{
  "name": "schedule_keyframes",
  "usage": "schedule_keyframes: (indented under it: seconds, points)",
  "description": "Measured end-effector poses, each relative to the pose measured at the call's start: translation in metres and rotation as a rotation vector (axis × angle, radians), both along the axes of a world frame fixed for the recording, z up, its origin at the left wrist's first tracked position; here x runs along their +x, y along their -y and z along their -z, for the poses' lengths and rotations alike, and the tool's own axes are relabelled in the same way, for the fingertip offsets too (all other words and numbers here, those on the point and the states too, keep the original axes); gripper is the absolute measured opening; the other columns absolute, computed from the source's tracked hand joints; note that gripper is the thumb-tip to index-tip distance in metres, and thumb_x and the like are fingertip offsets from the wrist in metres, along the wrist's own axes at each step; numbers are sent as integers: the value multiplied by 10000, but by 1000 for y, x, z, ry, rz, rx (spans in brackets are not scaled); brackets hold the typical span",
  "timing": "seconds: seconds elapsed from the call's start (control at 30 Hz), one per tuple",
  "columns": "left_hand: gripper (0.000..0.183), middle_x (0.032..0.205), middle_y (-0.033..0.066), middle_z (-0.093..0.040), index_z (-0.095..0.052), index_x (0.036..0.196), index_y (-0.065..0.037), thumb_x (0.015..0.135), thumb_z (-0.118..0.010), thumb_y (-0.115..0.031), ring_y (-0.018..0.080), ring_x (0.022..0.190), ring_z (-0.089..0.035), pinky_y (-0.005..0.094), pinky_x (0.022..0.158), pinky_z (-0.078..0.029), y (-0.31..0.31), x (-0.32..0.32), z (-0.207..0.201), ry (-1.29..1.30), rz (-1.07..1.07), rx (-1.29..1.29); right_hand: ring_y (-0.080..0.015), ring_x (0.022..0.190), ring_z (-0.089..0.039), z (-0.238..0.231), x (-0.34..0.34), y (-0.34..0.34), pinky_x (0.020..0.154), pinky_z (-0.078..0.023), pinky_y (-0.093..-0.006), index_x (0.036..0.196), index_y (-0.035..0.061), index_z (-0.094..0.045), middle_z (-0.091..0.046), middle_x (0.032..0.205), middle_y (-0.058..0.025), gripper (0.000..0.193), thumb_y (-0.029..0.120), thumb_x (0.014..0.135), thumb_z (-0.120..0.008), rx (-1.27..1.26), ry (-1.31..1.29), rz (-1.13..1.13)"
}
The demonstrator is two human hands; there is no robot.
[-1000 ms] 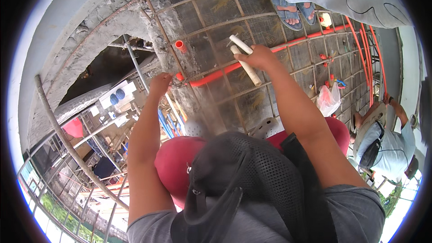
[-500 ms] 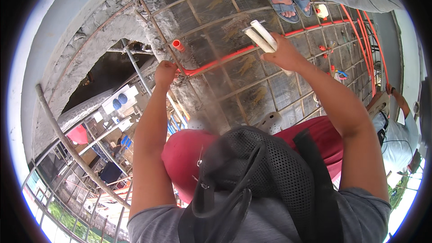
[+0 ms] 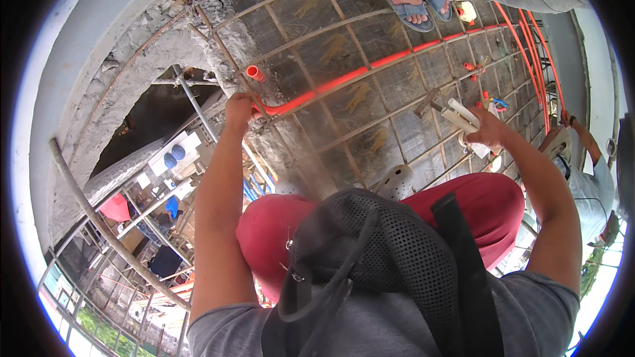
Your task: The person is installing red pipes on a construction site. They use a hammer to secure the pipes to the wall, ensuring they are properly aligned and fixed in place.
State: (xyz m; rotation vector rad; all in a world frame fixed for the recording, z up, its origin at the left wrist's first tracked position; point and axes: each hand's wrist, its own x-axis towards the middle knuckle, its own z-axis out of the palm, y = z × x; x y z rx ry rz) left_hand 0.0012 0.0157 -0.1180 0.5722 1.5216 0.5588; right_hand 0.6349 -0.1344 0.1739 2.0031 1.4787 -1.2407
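Observation:
My left hand is closed around the near left end of a long orange conduit pipe, which runs across the rebar grid toward the far right. Just beyond this hand, a short orange pipe stub stands up. Over to the right, my right hand is closed on two pale sticks, one white stick and one cream stick. A dark, blurred head-like piece shows at the cream stick's far end. The sticks are low over the grid.
Rebar crosses dark panels below me. Broken concrete borders an opening at left, beside metal poles. A person's sandalled feet stand at the far side; another person is at right. Several orange pipes lean there.
My right hand has moved right and nearer to me, carrying the pale sticks down and away from the orange pipe. My left hand stays at the pipe's end.

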Motion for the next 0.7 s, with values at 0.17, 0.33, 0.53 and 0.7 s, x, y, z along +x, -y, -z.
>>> schedule_keyframes:
  seconds: [0.17,0.33,0.53,0.7]
  points:
    - [229,1013,156,-731,-661,1173,35,981,-602,-75,262,759,-748,351,568,-642,-14,-5,0,17,-121,-44,-371,1102,-693,39,15,34,997,-527,-436,1432,49,-540,-695,1176,-211,813,264,761,-945,29,67,-122]
    - [159,907,107,-703,-724,1052,-9,1005,-618,-117,239,709,-706,372,547,-604,-21,-1,1,-69,-175,-88,-400,1174,-703,53,20,47,1006,-531,-472,1437,89,-488,-710,1241,-227,838,276,771,-961,-79,50,-80]
    - [177,996,183,-704,-673,1114,59,1020,-597,-71,315,722,-733,457,564,-673,-19,2,3,-62,-141,-177,-430,1131,-717,81,16,50,941,-536,-532,1356,93,-473,-732,1163,-217,798,320,770,-964,-242,100,-150]
    - [170,832,125,-689,-726,983,-5,1011,-567,-56,270,709,-726,410,533,-636,-12,12,6,-85,-210,-205,-438,1152,-716,87,9,38,952,-548,-532,1366,68,-542,-739,1193,-232,738,425,832,-905,-187,137,-358]
